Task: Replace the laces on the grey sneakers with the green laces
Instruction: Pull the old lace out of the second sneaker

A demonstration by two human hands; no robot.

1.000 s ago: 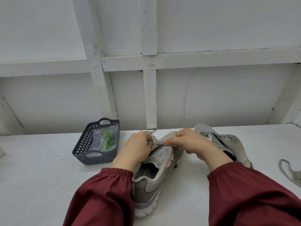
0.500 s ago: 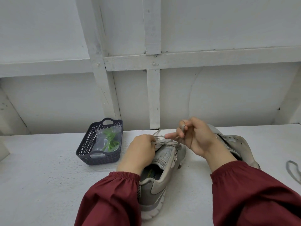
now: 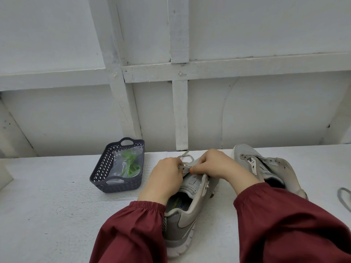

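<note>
Your right hand [image 3: 214, 166] has dropped back onto the mesh sneaker [image 3: 190, 221]; it and your left hand [image 3: 165, 175] pinch the flat grey lace [image 3: 185, 155].

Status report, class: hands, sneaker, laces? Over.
Left hand grips near grey mesh sneaker; right hand pinches its pale grey lace. Green laces bagged in dark plastic basket. No obstruction.

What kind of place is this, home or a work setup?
Probably a plain workbench or staged recording station, not clearly a home: a white-painted table, a white wall with wooden battens, and a dark plastic basket holding bagged green laces.
</note>
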